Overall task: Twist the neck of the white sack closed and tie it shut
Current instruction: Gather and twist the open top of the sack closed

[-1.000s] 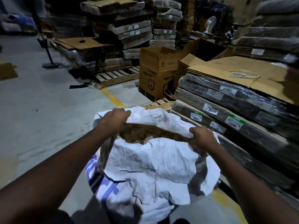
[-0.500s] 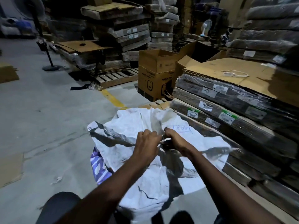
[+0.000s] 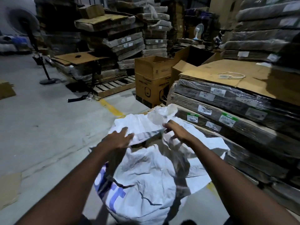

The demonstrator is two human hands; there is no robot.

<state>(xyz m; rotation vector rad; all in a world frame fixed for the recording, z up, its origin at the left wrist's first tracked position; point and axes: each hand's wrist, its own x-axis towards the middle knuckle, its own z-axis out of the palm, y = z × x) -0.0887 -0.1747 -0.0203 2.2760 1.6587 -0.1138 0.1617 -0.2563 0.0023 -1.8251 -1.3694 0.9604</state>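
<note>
— Where does the white sack (image 3: 151, 172) stand?

— On the concrete floor (image 3: 40, 127), directly in front of the person, just beside the stack of wrapped flat cardboard (image 3: 235, 111) on its right side. Blue print shows on its lower left face.

— And its neck?

— Not closed. The top cloth is loose and crumpled; a flap folds over the far side, and a dark gap shows beneath that flap, between the two hands.

— What is the left hand (image 3: 117, 140) doing?

— It lies palm down on the left part of the folded flap, fingers spread and nearly flat. It presses on the cloth and grips nothing that can be seen.

— The right hand (image 3: 176, 132)?

— It sits at the gathered cloth near the middle of the sack's top, fingers curled downward. Whether they pinch the cloth cannot be told; that part is blurred.

— Anything else near?

— An open brown carton (image 3: 151, 78) stands past the sack, and a yellow line (image 3: 110, 108) runs across the floor towards it.
</note>
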